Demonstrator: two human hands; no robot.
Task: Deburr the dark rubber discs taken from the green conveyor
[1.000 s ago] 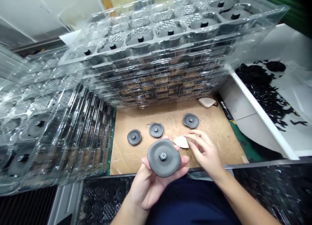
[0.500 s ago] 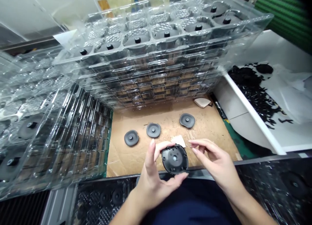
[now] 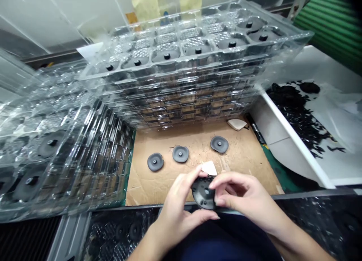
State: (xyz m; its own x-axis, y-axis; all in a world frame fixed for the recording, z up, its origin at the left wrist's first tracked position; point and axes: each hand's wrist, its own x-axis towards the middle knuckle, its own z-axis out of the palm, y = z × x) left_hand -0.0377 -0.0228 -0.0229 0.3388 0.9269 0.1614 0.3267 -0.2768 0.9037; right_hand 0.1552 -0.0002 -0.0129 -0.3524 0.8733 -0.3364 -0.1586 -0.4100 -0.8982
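My left hand (image 3: 181, 200) grips a round black plastic part (image 3: 202, 193) by its rim, fingers at the top edge and thumb below. The part's underside, with small pegs and a pale centre spot, faces me. My right hand (image 3: 237, 191) is closed, its index finger and thumb at the right side of this part; whatever lies between those fingertips is hidden. Beyond the hands, three grey discs with a small central stub lie on the cardboard: a left disc (image 3: 155, 162), a middle disc (image 3: 180, 154) and a right disc (image 3: 219, 144).
Stacked clear plastic trays (image 3: 181, 65) rise behind the cardboard (image 3: 141, 187), with another tray stack (image 3: 93, 140) on the left. At right, a white bin (image 3: 296, 136) contains many small black pieces (image 3: 294, 106). A white scrap (image 3: 208, 167) lies just behind the held part.
My right hand has moved left, from beside the round black part to its right side, and now covers some of it. The view has shifted slightly.
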